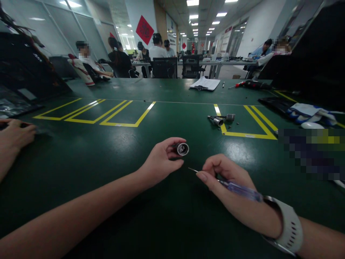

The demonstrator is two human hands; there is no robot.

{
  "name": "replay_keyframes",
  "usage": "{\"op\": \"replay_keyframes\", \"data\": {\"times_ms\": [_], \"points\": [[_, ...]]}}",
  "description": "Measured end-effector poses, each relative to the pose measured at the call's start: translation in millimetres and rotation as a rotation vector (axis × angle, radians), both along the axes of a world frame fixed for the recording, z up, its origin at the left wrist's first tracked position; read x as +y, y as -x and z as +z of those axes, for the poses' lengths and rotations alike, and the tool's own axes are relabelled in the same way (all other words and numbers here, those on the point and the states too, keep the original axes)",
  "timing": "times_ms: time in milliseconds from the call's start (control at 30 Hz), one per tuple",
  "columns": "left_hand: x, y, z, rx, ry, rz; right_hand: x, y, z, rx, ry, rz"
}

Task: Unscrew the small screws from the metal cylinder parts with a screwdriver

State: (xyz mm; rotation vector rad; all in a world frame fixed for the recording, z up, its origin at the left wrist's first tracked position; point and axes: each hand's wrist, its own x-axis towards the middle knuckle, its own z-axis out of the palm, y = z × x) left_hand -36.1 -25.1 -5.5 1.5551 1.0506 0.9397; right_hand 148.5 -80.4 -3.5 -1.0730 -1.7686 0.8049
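In my left hand [161,162] is a round metal connector [183,149], its open end with inner contacts facing me. Fingers and thumb close around its side. My right hand [226,176] grips a screwdriver [242,190] with a clear purple handle, the thin shaft pinched between thumb and finger. Its tip points left, a little below and apart from the connector. Farther off on the right lie two more metal connector parts [217,121], with several tiny pieces scattered beside them.
Yellow tape [118,125] marks boxes on the green table [178,91]. A clipboard with papers [206,83], a red-handled tool [238,85] and gloves [312,112] lie toward the back and right. Another person's hand [16,135] rests at the left edge. People sit beyond.
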Motion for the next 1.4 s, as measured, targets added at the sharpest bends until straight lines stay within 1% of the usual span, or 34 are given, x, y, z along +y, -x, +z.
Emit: {"op": "replay_keyframes", "data": {"times_ms": [33, 67, 167, 267, 400, 467, 567, 600, 700, 800, 833, 933, 1033, 1167, 1300, 1400], "points": [[6.1, 1.9, -2.4, 0.042, -0.034, -0.003, 3.9, -0.1, -1.0, 0.035, 0.081, 0.004], [12.6, 3.9, -4.9, 0.090, -0.090, 0.020, 8.2, -0.3, -1.8, 0.067, 0.143, 0.014], [34.5, 10.9, -10.3, 0.289, -0.287, 0.051, 21.9, -1.4, -2.3, 0.179, 0.265, 0.028], [58.9, 17.4, -11.1, 0.514, -0.482, 0.041, 37.1, -1.8, 0.2, 0.304, 0.351, 0.024], [91.5, 18.8, -11.6, 0.673, -0.684, 0.035, 63.6, 1.8, 5.3, 0.502, 0.386, 0.009], [105.4, 16.0, -13.8, 0.675, -0.693, 0.049, 78.3, 6.1, 5.8, 0.609, 0.382, 0.020], [120.7, 10.9, -19.1, 0.579, -0.527, 0.014, 96.3, 14.3, 0.3, 0.719, 0.387, 0.016], [124.2, 9.7, -20.9, 0.552, -0.493, 0.022, 100.1, 16.8, -3.0, 0.743, 0.385, 0.018], [129.7, 8.9, -25.2, 0.503, -0.505, 0.071, 104.2, 21.0, -13.6, 0.764, 0.412, 0.019], [129.1, 10.5, -26.6, 0.519, -0.546, 0.027, 100.2, 21.2, -19.4, 0.774, 0.406, 0.060], [128.1, 11.1, -26.5, 0.539, -0.553, 0.011, 98.1, 21.1, -19.9, 0.776, 0.388, 0.075], [125.6, 12.3, -25.6, 0.587, -0.579, 0.025, 92.2, 22.0, -19.5, 0.731, 0.331, 0.093], [124.0, 12.9, -24.7, 0.575, -0.604, 0.030, 89.0, 24.8, -19.5, 0.637, 0.295, 0.065], [120.2, 11.5, -24.2, 0.568, -0.590, -0.020, 89.5, 26.8, -22.8, 0.561, 0.249, 0.043], [115.7, 8.8, -23.7, 0.607, -0.624, -0.057, 90.4, 25.6, -26.0, 0.501, 0.246, 0.017], [113.8, 8.6, -23.2, 0.644, -0.664, -0.066, 89.1, 25.1, -25.3, 0.465, 0.249, 0.009]]}}
